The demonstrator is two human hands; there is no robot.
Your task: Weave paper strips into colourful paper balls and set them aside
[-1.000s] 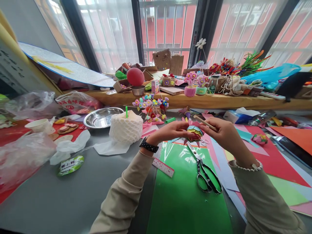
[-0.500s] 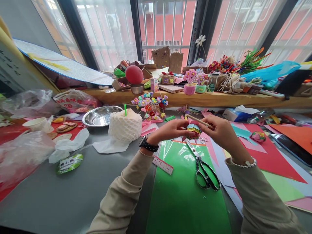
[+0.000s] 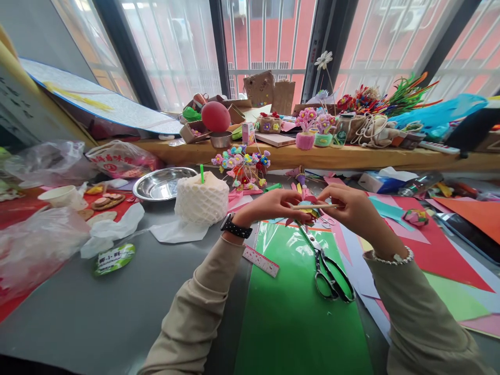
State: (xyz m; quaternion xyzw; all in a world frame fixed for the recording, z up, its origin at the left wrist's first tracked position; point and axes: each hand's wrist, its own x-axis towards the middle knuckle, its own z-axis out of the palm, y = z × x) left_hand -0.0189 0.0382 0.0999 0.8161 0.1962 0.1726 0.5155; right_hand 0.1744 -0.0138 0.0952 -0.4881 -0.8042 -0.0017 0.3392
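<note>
Between my two hands is a layered paper flower (image 3: 311, 212) with red, yellow and pink petals. My left hand (image 3: 278, 205) is closed on its left side, partly hiding it. In my right hand (image 3: 344, 205) is a thin wooden stick (image 3: 314, 207), held level across the front of the petals. Black-handled scissors (image 3: 327, 265) lie below my hands on a green sheet (image 3: 297, 312), blades pointing up toward the flower. A pink patterned ruler (image 3: 261, 260) rests at the sheet's left edge.
A coconut (image 3: 201, 200) with a green straw stands left, before a steel bowl (image 3: 162, 185). Coloured paper (image 3: 441, 245) spreads on the right. Small flower pots (image 3: 304, 138) line the wooden sill (image 3: 187, 151) behind. Plastic bags (image 3: 39, 245) lie at far left.
The stick has swung from slanting up over the flower to lying level across it. The flower has tilted, hiding its blue and yellow layers more. My right hand has turned slightly.
</note>
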